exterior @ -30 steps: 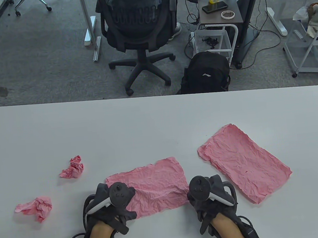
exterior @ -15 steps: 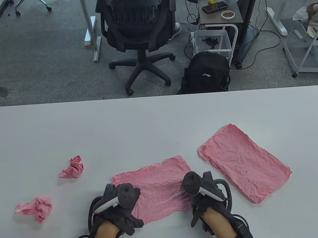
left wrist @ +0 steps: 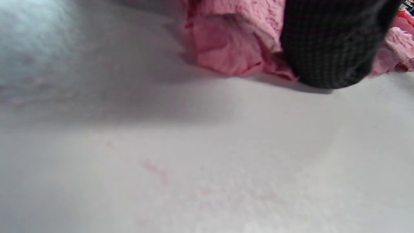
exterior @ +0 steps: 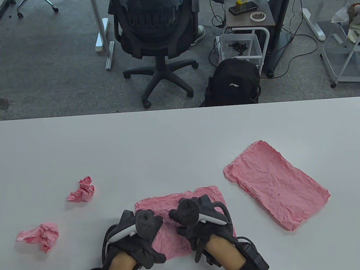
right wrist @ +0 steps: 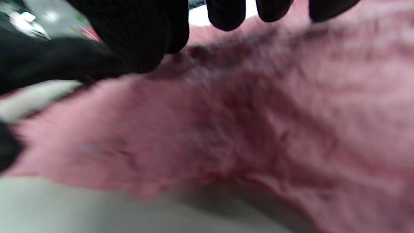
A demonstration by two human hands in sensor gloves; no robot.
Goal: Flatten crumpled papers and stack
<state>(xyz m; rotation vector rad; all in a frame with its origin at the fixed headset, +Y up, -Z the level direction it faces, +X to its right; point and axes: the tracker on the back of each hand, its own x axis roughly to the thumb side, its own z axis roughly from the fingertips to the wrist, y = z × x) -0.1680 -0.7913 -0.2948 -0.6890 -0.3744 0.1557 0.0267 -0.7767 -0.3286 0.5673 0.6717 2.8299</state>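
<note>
A wrinkled pink sheet (exterior: 175,243) lies near the table's front edge, mostly under both hands. My left hand (exterior: 141,224) rests on its left part. In the left wrist view one gloved fingertip (left wrist: 330,48) sits against the sheet's bunched, slightly raised edge (left wrist: 233,48). My right hand (exterior: 191,215) lies on the sheet's middle, close to the left hand. In the right wrist view its fingertips (right wrist: 226,13) are spread above the pink sheet (right wrist: 258,113). A flattened pink sheet (exterior: 276,184) lies at the right. Two crumpled pink balls (exterior: 82,190) (exterior: 39,236) lie at the left.
The white table (exterior: 180,141) has a rounded right corner and a far edge. Beyond it on the floor are an office chair (exterior: 156,31) and a black backpack (exterior: 232,82).
My right hand has moved left from the sheet's right edge onto its middle. The sheet and my left hand have shifted a little to the right.
</note>
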